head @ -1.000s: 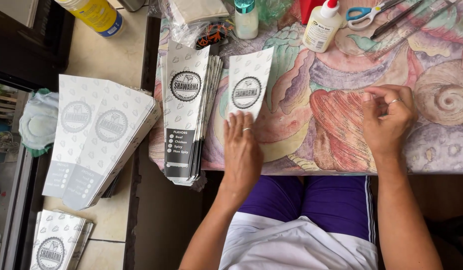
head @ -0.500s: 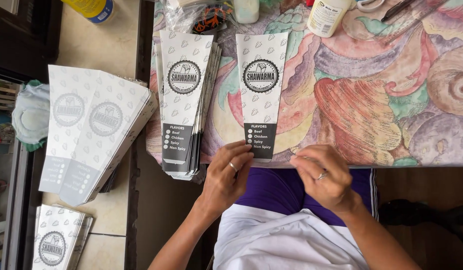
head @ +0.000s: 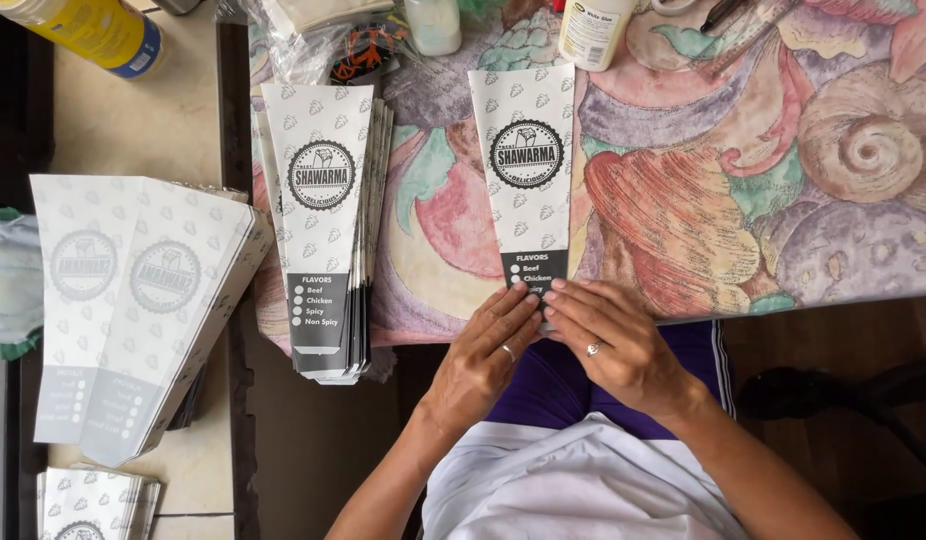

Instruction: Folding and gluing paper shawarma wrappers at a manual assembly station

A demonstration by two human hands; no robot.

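Observation:
A long white tapered paper sleeve with a round dark emblem and a dark lower band lies flat on the colourful shell-patterned tablecloth. My left hand and my right hand both press their fingertips on the sleeve's dark bottom end at the table's near edge. Each hand wears a ring. A stack of the same sleeves lies to the left of it.
Two plastic-wrapped bundles of sleeves rest on a beige side surface at left, with another pile below. A white glue bottle, a small clear bottle and a yellow container stand along the far edge.
The single sleeve has been laid flat on the cloth. Both hands came together from apart and now press its lower end at the table edge.

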